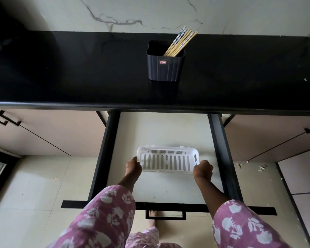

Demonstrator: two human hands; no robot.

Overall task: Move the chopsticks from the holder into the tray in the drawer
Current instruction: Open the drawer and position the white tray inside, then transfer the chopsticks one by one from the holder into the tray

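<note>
A dark ribbed holder stands on the black countertop, with several wooden chopsticks leaning out to the upper right. Below the counter a drawer is pulled open, its pale floor showing. A white slotted tray lies inside it, towards the front. My left hand grips the tray's left end and my right hand grips its right end. The tray holds nothing.
The black countertop runs the full width under a white marble wall. Closed cabinet doors with black handles flank the drawer. The drawer's front panel and handle lie near my body. Small debris lies on the tiled floor at right.
</note>
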